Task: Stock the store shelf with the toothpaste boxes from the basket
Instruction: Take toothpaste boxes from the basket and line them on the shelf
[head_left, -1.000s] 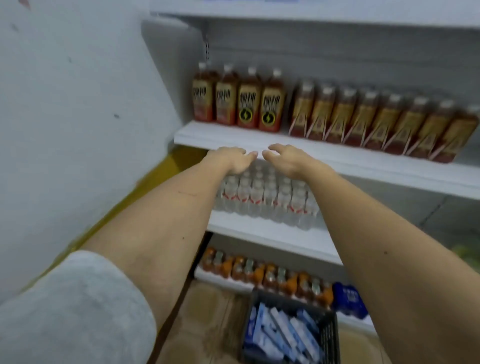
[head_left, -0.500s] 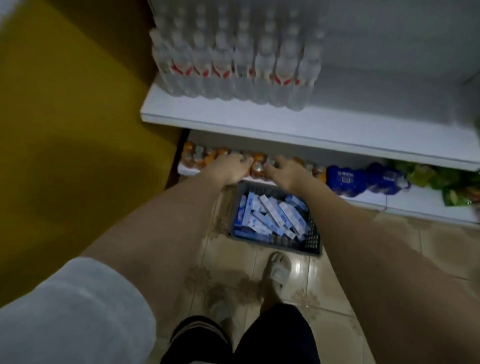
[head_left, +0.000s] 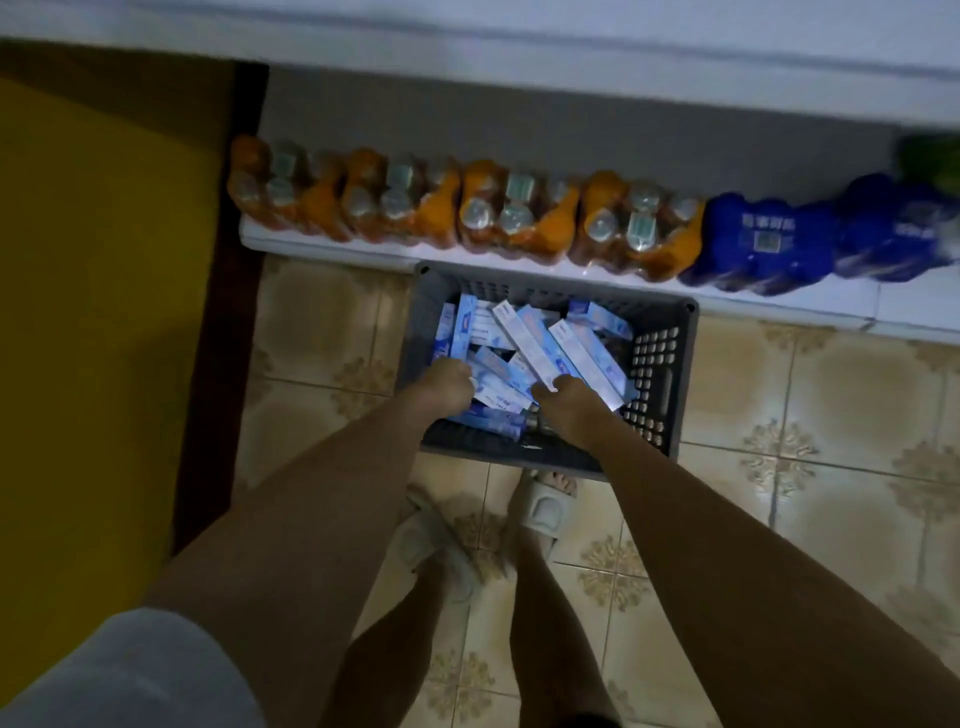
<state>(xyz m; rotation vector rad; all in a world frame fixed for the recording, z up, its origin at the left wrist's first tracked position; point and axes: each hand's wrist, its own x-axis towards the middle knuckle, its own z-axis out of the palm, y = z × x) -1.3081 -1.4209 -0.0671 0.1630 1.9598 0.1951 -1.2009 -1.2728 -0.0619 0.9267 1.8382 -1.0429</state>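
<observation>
A dark grey plastic basket (head_left: 657, 374) stands on the tiled floor against the bottom shelf (head_left: 779, 304). Several blue-and-white toothpaste boxes (head_left: 540, 343) lie jumbled inside it. Both of my arms reach down into the basket. My left hand (head_left: 444, 387) is at the near left of the pile, its fingers curled down over a box. My right hand (head_left: 571, 405) is beside it, its fingers curled onto a long box that lies at a slant. The fingertips of both hands are hidden among the boxes.
On the bottom shelf stand shrink-wrapped packs of orange bottles (head_left: 467, 208) and blue packs (head_left: 769, 244). A higher white shelf edge (head_left: 519, 47) overhangs at the top. A yellow wall (head_left: 93, 312) is on the left. My feet in pale slippers (head_left: 543, 506) stand just behind the basket.
My view dropped from the upper shelves to the floor. Both hands went from the shelf edge down into the basket and now curl onto the toothpaste boxes.
</observation>
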